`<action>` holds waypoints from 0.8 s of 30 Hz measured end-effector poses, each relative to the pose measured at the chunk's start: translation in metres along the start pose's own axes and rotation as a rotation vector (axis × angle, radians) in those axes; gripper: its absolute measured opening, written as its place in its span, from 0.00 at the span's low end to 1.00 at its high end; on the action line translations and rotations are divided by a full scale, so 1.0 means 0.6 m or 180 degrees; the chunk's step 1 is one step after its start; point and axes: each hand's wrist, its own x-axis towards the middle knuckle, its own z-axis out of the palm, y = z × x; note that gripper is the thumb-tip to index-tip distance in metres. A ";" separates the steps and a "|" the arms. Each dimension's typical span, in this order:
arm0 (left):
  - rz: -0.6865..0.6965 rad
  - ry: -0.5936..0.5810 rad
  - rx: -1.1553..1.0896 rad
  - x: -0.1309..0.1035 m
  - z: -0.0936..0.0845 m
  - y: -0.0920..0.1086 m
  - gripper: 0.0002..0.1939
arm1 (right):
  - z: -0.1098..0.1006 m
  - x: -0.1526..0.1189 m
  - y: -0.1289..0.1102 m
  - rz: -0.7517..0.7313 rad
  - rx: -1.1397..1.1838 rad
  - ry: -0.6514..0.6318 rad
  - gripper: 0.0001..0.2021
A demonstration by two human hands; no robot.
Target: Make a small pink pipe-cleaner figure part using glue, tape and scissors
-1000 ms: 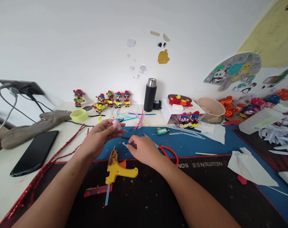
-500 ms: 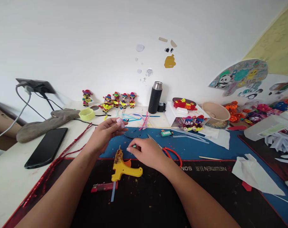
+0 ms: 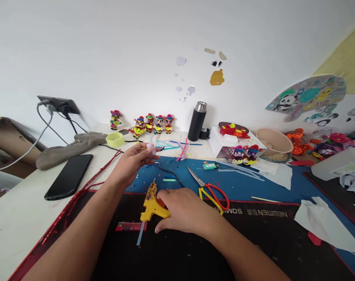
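Note:
My left hand (image 3: pixel 132 162) is raised over the back of the mat, its thumb and fingers closed on a small pale pink, crumpled-looking piece (image 3: pixel 151 148). What exactly that piece is I cannot make out. Lower down, my right hand (image 3: pixel 183 212) reaches round the handle of a yellow glue gun (image 3: pixel 151 207), fingers above it and thumb below, spread apart. The gun lies on the dark mat, nozzle away from me, with a translucent glue stick (image 3: pixel 141 234) out of its back. Scissors (image 3: pixel 208 187) with red and yellow handles lie just beyond my right hand.
A red utility knife (image 3: pixel 130 226) lies left of the glue gun. Farther left are a black phone (image 3: pixel 69 176) and red tinsel stems (image 3: pixel 84 183). Behind stand several small figures (image 3: pixel 139 127) and a black thermos (image 3: pixel 197 121). White paper (image 3: pixel 326 222) lies at right.
My right hand has moved down and toward me, from above the blue mat to the glue gun's handle. My left hand keeps the pale piece. The view has shifted slightly left.

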 end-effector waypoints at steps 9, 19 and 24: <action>0.0032 0.0107 -0.0060 0.005 -0.007 -0.001 0.23 | -0.010 0.006 -0.008 0.0285 0.0250 0.0030 0.18; 0.0197 0.0742 -0.0522 0.019 -0.028 0.001 0.18 | -0.016 0.015 0.041 0.0454 0.3146 0.1064 0.16; 0.0097 0.0621 -0.0598 0.024 -0.028 -0.010 0.21 | -0.025 0.026 0.067 0.0433 0.4674 0.1512 0.20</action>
